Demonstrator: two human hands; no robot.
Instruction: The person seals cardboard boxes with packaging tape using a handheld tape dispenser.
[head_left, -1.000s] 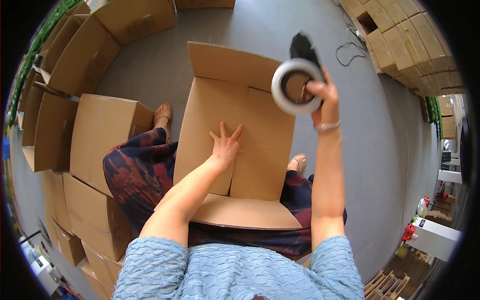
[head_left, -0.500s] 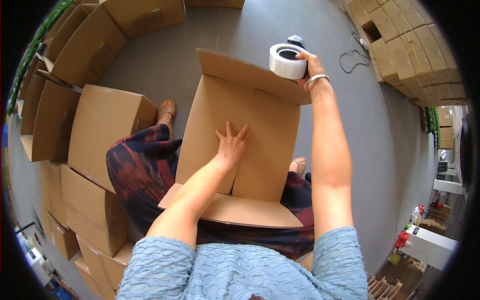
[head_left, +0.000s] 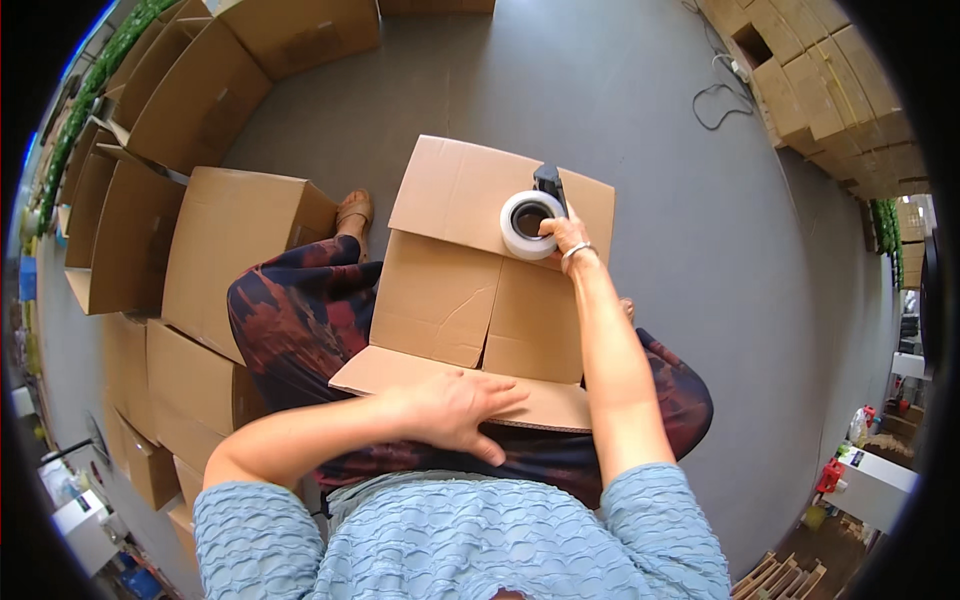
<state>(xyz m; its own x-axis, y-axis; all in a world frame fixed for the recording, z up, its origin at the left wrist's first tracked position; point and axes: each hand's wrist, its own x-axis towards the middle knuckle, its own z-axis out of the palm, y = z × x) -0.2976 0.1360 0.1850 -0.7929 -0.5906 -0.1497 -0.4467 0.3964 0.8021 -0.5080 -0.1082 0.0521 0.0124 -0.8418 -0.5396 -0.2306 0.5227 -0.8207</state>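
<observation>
Between my knees stands a brown cardboard box (head_left: 440,300), its two short flaps folded in with a narrow gap between them. The far long flap (head_left: 460,190) is folded inward over their far part. Over this flap my right hand (head_left: 568,237) grips a black tape dispenser (head_left: 549,181) carrying a wide roll of clear tape (head_left: 507,228). My left hand (head_left: 455,410) is at the near long flap (head_left: 550,400), fingers apart and holding nothing. This near flap leans outward toward me.
Closed cardboard boxes (head_left: 235,250) stack up at my left, with open boxes (head_left: 195,100) behind them. A tall stack of cartons (head_left: 840,90) stands at the far right. A cable (head_left: 722,105) lies on the grey floor (head_left: 640,120) near it.
My right hand has brought the tape dispenser nearer and left, and the far flap has folded down inward. My left hand has moved from inside the box back to the near flap.
</observation>
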